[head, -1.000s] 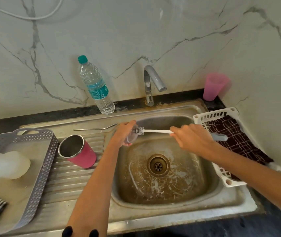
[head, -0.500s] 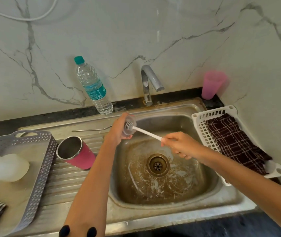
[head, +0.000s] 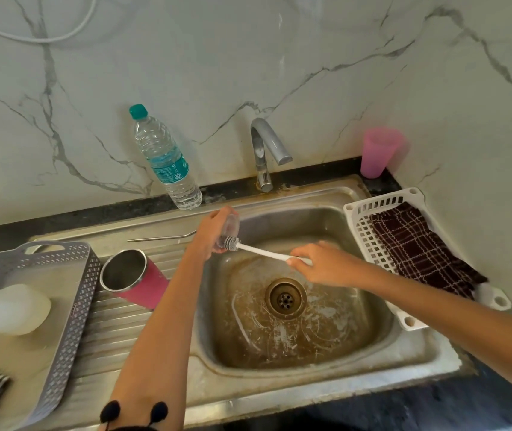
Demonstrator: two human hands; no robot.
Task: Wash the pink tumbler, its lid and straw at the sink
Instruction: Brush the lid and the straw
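The left hand (head: 212, 233) is over the back left corner of the sink (head: 326, 390), and its fingers are curled round the clear lid (head: 231, 227). The right hand (head: 320, 265) is over the sink too; its fingers pinch the white handle of a brush (head: 264, 251), and the grey head of the brush touches the lid. The pink tumbler (head: 138, 279) lies on its side on the drainer (head: 108, 337), just beside a grey tray (head: 71, 306). The metal straw (head: 161, 238) lies behind the tumbler. A bottle (head: 167, 163) stands left of the tap (head: 264, 150).
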